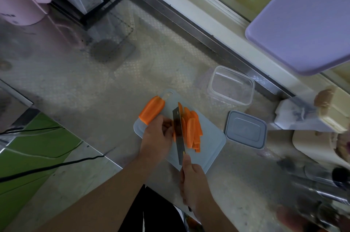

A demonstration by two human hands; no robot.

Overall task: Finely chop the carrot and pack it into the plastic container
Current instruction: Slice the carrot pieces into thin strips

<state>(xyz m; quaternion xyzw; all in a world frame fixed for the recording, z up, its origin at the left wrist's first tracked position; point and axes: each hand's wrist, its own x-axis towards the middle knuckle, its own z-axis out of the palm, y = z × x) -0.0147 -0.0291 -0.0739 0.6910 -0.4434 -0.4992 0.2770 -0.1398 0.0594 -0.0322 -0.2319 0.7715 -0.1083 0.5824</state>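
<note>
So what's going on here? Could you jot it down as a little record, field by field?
activity: slicing carrot lengthwise on a pale blue plastic cutting board
left hand: steadies the carrot piece being cut
right hand: grips the handle of a dark-bladed kitchen knife
cut so far: long orange carrot slices lying right of the blade
uncut: thick orange carrot chunk at the board's far left corner
clear plastic container: open, no carrot in it, beyond the board
grey rectangular lid: flat on the steel counter, right of the board
</note>
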